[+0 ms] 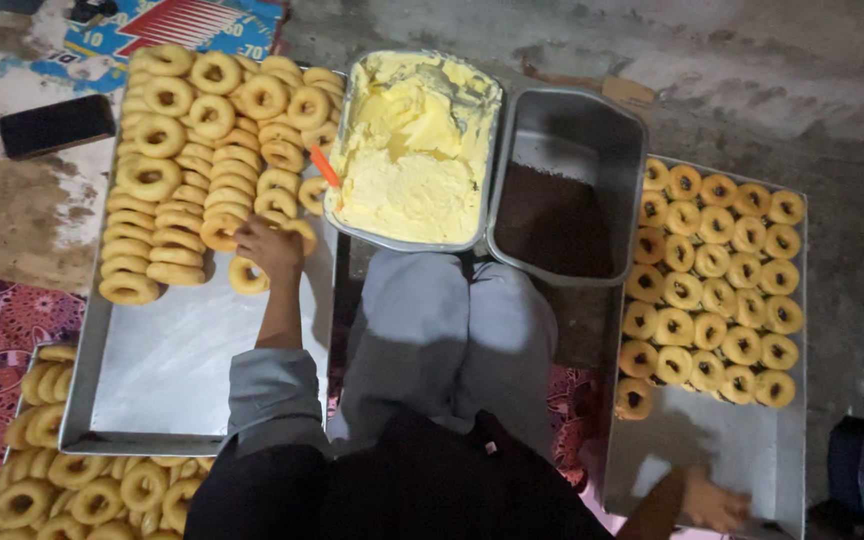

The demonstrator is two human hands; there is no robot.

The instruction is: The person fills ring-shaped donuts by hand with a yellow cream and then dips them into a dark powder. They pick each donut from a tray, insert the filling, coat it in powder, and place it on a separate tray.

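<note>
left hand (270,248): reaching forward over the left tray (192,360), fingers curled down onto plain rings (202,160) at the near edge of the pile; looks closed on one, but the grip itself is hidden under the knuckles, so I cannot tell for sure.
right hand (714,503): resting flat and open on the near bare end of the right tray (742,450), holding nothing, bracing.
rings: stacked in overlapping rows just ahead and left of the left hand; one loose ring (247,277) is lying just below that hand, touching the tray.
cream tub (417,150): sitting just right of the left hand, ahead of the knees; orange spatula handle (324,166) is sticking out at its left rim, near the left hand.
sprinkle pan (567,190): sitting right of the tub, between both hands, dark crumbs in its floor.
done rings (717,285): lying in flat rows ahead of the right hand, filling the far part of the right tray.
spare tray (72,480): more rings behind and left of the left hand.
technique: judging it best to be taking from the pile's near edge, one ring at a time, lifting straight up so neighbours are not sliding.
risk: leaning rows could be toppling if a ring mid-row is pulled.
</note>
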